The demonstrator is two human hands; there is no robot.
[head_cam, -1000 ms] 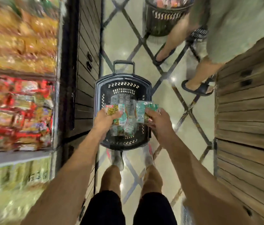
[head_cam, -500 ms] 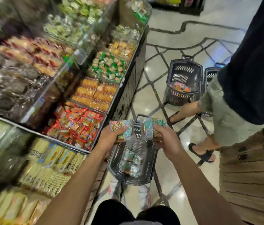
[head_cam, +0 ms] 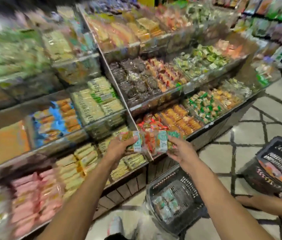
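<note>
Packets number two: left hand (head_cam: 117,150) grips the left packet (head_cam: 131,139), right hand (head_cam: 180,152) grips the right packet (head_cam: 167,139), both clear-wrapped with teal labels and yellow-green print.

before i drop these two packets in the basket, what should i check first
1. Left hand grips the left packet: ok.
2. Right hand grips the right packet: ok.
3. Basket stands on the floor under the right forearm, top open: ok.
4. Room inside: a few loose packets lie on its bottom, with space above them: ok.
5. Floor beside the basket free: another person's limb lies close on its right: not ok.
6. Both labels match: too blurred, cannot tell.
</note>
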